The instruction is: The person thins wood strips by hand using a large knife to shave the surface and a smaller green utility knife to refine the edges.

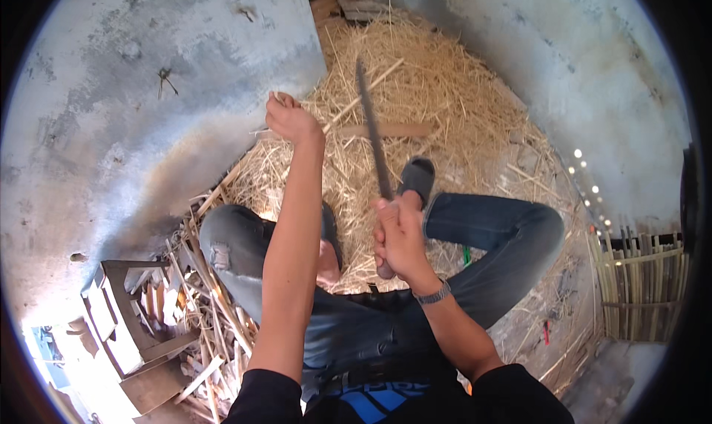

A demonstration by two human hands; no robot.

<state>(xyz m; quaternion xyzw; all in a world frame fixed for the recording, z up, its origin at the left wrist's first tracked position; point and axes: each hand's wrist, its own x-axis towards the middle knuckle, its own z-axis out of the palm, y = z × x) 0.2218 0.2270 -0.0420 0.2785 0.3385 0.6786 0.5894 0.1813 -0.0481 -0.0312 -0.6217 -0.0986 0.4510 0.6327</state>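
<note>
Right hand (399, 240) is gripping the handle (386, 271) of a long, dark blade (374, 138); fingers are clamping round it, thumb lying along the top. Blade is pointing away from the person, leaning slightly left, with its tip showing against the straw (437, 83). Can't tell if it's touching anything there.

Left hand (294, 120) is reaching further forward, well apart from the blade, sitting in front of the straw's left edge and near the left wall (163, 149). Its fingers are curling in, tips together near the thumb; can't tell if they're pinching something thin.

Person is sitting low, knees spread, jeans (489, 231) bending either side; dark sandal (417, 178) is showing just beyond the right hand. Watch (433, 294) is circling the right wrist.

Around: flat wooden piece (393, 130) is lying crosswise on the straw behind the blade. Broken sticks (215, 305) are piling up lower left, beside an open-framed box (153, 352). Slatted basket-like thing (641, 301) is standing at far right against the right wall (615, 112).
</note>
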